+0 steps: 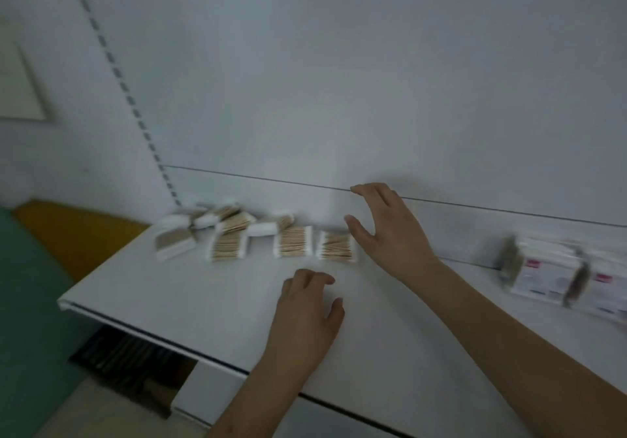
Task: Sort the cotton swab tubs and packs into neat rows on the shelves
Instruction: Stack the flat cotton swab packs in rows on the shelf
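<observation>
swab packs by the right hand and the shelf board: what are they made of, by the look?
Swab packs: tan sticks, likely wood or bamboo, with white cotton-like ends; any clear wrap is lost in blur. Shelf board: smooth, matte white, with a thin folded front lip, so probably painted sheet metal, though laminate can't be ruled out.

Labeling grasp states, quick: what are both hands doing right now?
Left hand: open, fingers loosely curled, holding nothing.
Right hand: open, spread beside the swab pack, holding nothing.

Right hand [383, 230] spread beside swab packs [291, 246] (blurred); left hand [305, 308] on shelf [169, 302].
</observation>
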Motion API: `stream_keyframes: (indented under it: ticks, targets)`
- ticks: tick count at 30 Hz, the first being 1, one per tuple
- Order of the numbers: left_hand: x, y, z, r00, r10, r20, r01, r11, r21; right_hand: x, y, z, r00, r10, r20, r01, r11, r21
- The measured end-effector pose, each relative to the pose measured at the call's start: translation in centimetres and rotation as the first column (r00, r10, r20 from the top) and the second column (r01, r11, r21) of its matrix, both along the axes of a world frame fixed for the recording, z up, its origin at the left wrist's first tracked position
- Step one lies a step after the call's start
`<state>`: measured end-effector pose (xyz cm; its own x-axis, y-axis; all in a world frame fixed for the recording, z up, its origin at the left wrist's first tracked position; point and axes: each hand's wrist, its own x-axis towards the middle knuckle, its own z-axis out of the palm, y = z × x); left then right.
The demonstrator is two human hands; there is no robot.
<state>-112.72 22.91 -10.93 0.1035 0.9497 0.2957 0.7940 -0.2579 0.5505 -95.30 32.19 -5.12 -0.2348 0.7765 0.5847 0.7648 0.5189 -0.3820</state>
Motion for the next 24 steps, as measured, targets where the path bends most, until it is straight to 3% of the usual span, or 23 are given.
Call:
stream_keyframes:
  ticks: [3, 5, 7, 11, 17, 24]
  targets:
    - [-1.8, 1.5, 0.1, 0.996, 0.086, -0.028, -0.085, 0.996, 0.041, -1.6, 0.6, -2.8, 0.991, 0.056, 0.122, -0.039, 0.99, -0.136]
    - [-2.8, 3.1, 0.4, 0.989, 0.13, -0.069, -0.125, 0.99, 0.061, -2.1, 0.7, -5.2, 0.969, 0.085, 0.234, -0.05, 0.987, -0.153]
    - [-3.4, 4.6, 0.5, 0.984, 0.141, -0.113, -0.137, 0.99, 0.04, -2.1, 1.0, -6.9, 0.965, 0.081, 0.25, -0.041, 0.986, -0.164]
    - [-3.9, 6.6, -0.1, 0.971, 0.171, -0.167, -0.177, 0.984, -0.019, -2.0, 1.5, -7.6, 0.979, 0.038, 0.2, -0.008, 0.989, -0.147]
    - [-4.0, 6.8, -1.1, 0.936, 0.308, -0.17, -0.289, 0.949, 0.128, -1.7, 1.5, -7.4, 0.998, 0.004, 0.07, 0.007, 0.988, -0.155]
    - [-4.3, 7.2, -1.6, 0.98, 0.183, -0.078, -0.171, 0.975, 0.14, -1.0, 1.0, -6.2, 0.99, 0.011, -0.143, -0.039, 0.98, -0.195]
